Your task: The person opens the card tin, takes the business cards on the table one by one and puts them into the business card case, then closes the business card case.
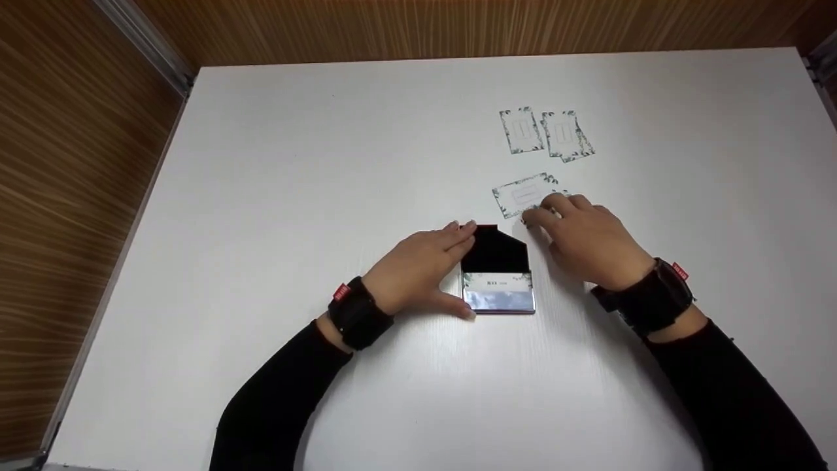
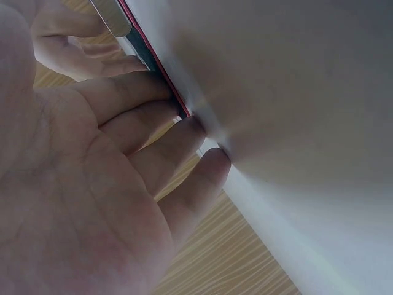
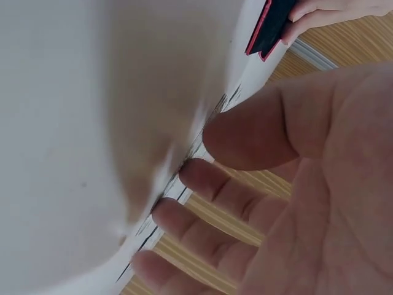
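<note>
A small card case (image 1: 498, 250) lies opened on the table in the head view, its flap black inside. A white card with a leafy print (image 1: 498, 281) shows in its lower part. My left hand (image 1: 418, 271) holds the case at its left side, fingertips at the upper corner and thumb at the lower one. The red edge of the case (image 2: 153, 55) runs past those fingers in the left wrist view. My right hand (image 1: 592, 242) reaches over a leaf-bordered card (image 1: 523, 194), fingertips right at its near edge. The right thumb (image 3: 245, 132) stands apart from the fingers.
Farther back lie a single leaf-bordered card (image 1: 521, 131) and, beside it, overlapping cards (image 1: 562, 134) of the same kind. All rest on a white table (image 1: 294, 163). Wood-grain panels (image 1: 418, 29) rise behind it and at the left.
</note>
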`<state>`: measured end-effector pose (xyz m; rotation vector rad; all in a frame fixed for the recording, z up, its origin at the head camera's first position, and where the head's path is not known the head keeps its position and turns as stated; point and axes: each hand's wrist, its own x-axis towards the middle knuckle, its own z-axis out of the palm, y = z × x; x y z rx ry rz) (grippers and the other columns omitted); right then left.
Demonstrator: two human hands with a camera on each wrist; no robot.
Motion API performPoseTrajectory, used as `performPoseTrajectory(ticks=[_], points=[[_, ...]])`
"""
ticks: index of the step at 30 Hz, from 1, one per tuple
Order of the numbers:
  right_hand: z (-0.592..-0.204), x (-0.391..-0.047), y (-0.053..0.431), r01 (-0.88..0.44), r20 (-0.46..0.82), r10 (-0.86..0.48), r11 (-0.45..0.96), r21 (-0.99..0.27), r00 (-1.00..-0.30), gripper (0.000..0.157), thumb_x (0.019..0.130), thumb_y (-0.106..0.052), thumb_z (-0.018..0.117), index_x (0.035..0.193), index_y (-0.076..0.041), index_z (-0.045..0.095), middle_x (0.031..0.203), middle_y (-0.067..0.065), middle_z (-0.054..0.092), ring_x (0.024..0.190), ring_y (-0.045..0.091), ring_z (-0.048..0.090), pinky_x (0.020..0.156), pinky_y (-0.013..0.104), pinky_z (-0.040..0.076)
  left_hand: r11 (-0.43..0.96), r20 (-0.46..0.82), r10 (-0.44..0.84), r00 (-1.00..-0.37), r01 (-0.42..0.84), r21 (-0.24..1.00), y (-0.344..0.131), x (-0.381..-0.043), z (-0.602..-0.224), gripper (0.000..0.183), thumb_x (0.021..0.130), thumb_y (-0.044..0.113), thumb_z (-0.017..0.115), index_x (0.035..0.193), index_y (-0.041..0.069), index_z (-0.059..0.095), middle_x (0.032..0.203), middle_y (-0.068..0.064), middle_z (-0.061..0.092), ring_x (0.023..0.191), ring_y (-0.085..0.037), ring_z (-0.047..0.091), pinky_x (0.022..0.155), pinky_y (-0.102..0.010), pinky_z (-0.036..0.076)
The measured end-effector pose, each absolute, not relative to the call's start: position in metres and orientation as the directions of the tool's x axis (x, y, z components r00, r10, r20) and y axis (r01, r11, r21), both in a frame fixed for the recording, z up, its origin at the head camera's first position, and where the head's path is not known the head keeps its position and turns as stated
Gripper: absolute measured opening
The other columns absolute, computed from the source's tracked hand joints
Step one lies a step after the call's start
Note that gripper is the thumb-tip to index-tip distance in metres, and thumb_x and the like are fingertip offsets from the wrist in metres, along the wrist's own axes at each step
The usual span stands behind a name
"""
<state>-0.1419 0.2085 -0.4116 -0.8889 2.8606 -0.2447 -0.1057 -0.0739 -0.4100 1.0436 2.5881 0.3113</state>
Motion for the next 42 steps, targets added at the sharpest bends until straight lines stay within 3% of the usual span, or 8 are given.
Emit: performPoseTrajectory(ticks=[6, 14, 20, 25, 28, 33, 38, 42], points=[[-0.4119, -0.1399, 0.2103, -0.553, -0.054, -0.577, 0.802, -0.224, -0.815, 0.028, 0.094, -0.002, 0.058, 0.12, -0.012, 0.06, 0.153, 0.015, 0.045, 0.119, 0.044, 0.055, 0.083, 0.059, 0.054, 0.712, -0.228, 0.698, -0.679, 0.624, 0.323, -0.0735, -0.1062, -0.4092, 0.113, 0.076, 0.074, 0.069, 0.156, 0.004, 0.032, 0.167, -0.004, 0.019, 0.153, -0.022, 0.02, 0.121, -0.039, 0.026], [-0.4136, -0.1389, 0.2117, -0.613, 0.03, -0.621, 0.765, -0.197, -0.784, 0.018, 0.087, 0.0, 0.065, 0.101, -0.007, 0.057, 0.139, 0.014, 0.054, 0.087, 0.036, 0.053, 0.057, 0.044, 0.049, 0.71, -0.228, 0.7, -0.677, 0.625, 0.324, -0.0736, -0.106, -0.4094, 0.113, 0.076, 0.074, 0.068, 0.155, 0.003, 0.032, 0.166, -0.005, 0.02, 0.153, -0.023, 0.021, 0.121, -0.04, 0.027], [-0.4133, -0.1389, 0.2119, -0.585, 0.036, -0.59, 0.788, -0.194, -0.807, 0.024, 0.086, -0.003, 0.067, 0.107, -0.009, 0.058, 0.124, 0.015, 0.05, 0.092, 0.037, 0.055, 0.062, 0.047, 0.051, 0.709, -0.229, 0.702, -0.675, 0.628, 0.32, -0.0734, -0.1068, -0.4101, 0.112, 0.077, 0.074, 0.068, 0.156, 0.004, 0.031, 0.167, -0.005, 0.02, 0.153, -0.023, 0.02, 0.121, -0.039, 0.027], [-0.415, -0.1403, 0.2126, -0.583, 0.066, -0.581, 0.795, -0.168, -0.811, 0.024, 0.088, -0.006, 0.066, 0.111, -0.006, 0.06, 0.105, 0.015, 0.053, 0.085, 0.036, 0.051, 0.059, 0.047, 0.051, 0.712, -0.235, 0.699, -0.675, 0.627, 0.316, -0.0725, -0.1073, -0.4092, 0.113, 0.076, 0.074, 0.068, 0.156, 0.004, 0.03, 0.167, -0.005, 0.019, 0.153, -0.023, 0.02, 0.121, -0.039, 0.026], [-0.4152, -0.1412, 0.2135, -0.579, 0.048, -0.579, 0.802, -0.145, -0.814, 0.036, 0.088, -0.007, 0.065, 0.123, -0.006, 0.059, 0.1, 0.015, 0.055, 0.083, 0.036, 0.051, 0.056, 0.047, 0.051, 0.713, -0.237, 0.698, -0.676, 0.624, 0.319, -0.0722, -0.107, -0.4087, 0.113, 0.076, 0.074, 0.068, 0.156, 0.004, 0.03, 0.167, -0.004, 0.018, 0.153, -0.023, 0.02, 0.121, -0.039, 0.026], [-0.4152, -0.1426, 0.2142, -0.567, 0.002, -0.572, 0.814, -0.125, -0.82, 0.057, 0.085, -0.007, 0.068, 0.14, -0.013, 0.056, 0.103, 0.014, 0.056, 0.086, 0.035, 0.051, 0.057, 0.046, 0.051, 0.714, -0.233, 0.695, -0.68, 0.615, 0.336, -0.0724, -0.1061, -0.4095, 0.112, 0.076, 0.072, 0.069, 0.156, 0.004, 0.031, 0.167, -0.004, 0.019, 0.153, -0.023, 0.019, 0.121, -0.04, 0.026], [-0.4162, -0.1429, 0.2141, -0.568, -0.003, -0.572, 0.814, -0.124, -0.82, 0.057, 0.085, -0.008, 0.068, 0.14, -0.013, 0.058, 0.105, 0.015, 0.057, 0.088, 0.036, 0.051, 0.057, 0.045, 0.051, 0.716, -0.232, 0.693, -0.683, 0.615, 0.329, -0.0726, -0.1053, -0.4103, 0.112, 0.076, 0.073, 0.069, 0.156, 0.004, 0.031, 0.167, -0.004, 0.019, 0.153, -0.022, 0.02, 0.121, -0.039, 0.026], [-0.4156, -0.1434, 0.2139, -0.555, -0.029, -0.563, 0.822, -0.127, -0.826, 0.056, 0.087, -0.009, 0.065, 0.142, -0.013, 0.056, 0.127, 0.017, 0.059, 0.096, 0.039, 0.053, 0.06, 0.049, 0.053, 0.717, -0.232, 0.692, -0.683, 0.617, 0.324, -0.0729, -0.1051, -0.4105, 0.113, 0.076, 0.074, 0.069, 0.156, 0.004, 0.03, 0.167, -0.004, 0.018, 0.153, -0.022, 0.019, 0.121, -0.039, 0.026]])
